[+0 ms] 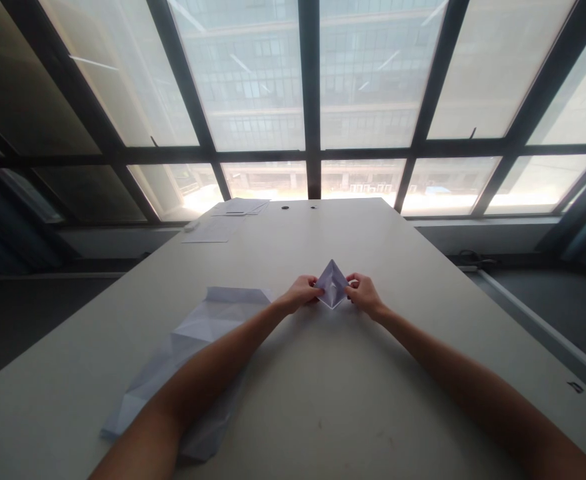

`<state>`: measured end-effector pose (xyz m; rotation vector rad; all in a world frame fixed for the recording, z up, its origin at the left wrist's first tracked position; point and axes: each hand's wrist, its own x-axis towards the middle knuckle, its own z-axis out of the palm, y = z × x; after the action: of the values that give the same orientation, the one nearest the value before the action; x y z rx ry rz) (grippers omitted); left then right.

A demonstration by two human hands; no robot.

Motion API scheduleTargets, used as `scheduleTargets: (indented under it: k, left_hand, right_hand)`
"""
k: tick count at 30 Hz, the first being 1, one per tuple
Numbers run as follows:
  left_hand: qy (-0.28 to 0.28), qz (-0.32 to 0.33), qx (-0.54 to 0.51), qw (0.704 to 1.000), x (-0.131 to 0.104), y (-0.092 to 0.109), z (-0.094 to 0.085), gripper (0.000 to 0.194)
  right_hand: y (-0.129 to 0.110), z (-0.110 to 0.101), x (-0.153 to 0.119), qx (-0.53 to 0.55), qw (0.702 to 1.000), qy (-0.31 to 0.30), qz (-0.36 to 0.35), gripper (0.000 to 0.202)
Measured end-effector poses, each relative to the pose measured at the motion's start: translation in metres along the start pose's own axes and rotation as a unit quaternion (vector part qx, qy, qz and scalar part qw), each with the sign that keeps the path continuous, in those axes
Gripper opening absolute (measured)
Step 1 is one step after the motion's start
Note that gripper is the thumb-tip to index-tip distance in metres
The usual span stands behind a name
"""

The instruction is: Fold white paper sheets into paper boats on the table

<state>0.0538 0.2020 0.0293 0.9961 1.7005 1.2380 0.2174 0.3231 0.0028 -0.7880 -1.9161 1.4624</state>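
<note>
A small folded paper (332, 285), diamond-shaped with a crease down its middle, is held just above the white table (353, 233). My left hand (303, 293) pinches its left corner between thumb and fingers. On the opposite corner, my right hand (363, 292) is closed in a similar pinch. A larger creased sheet of paper (200, 327) lies to the left, partly covered from view by my left forearm.
Several flat papers (210, 230) lie at the table's far left, beside two small dark spots near the far edge. Large framed windows stand beyond the table. A small dark mark (575, 387) shows near the right edge.
</note>
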Motion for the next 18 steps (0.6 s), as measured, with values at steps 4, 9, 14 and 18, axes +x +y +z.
scheduleTargets:
  k: [4,9,14,18]
  left_hand:
    - [0.013,-0.002,0.015,1.000,0.007,-0.004,-0.003,0.025]
    - [0.105,0.023,-0.002,0.994,0.013,-0.011,-0.004,0.027]
    - [0.173,0.069,-0.020,0.982,0.019,-0.018,-0.001,0.021]
    - [0.193,0.080,-0.018,0.978,0.019,-0.020,0.000,0.019]
  right_hand:
    - [0.005,-0.008,0.007,-0.072,0.997,-0.015,0.023,0.025]
    - [-0.002,-0.028,0.014,-0.264,0.963,0.050,-0.013,0.029]
    - [-0.024,-0.037,0.015,-0.272,0.954,0.082,-0.097,0.029]
    - [-0.038,-0.025,0.013,-0.269,0.953,0.041,-0.131,0.028]
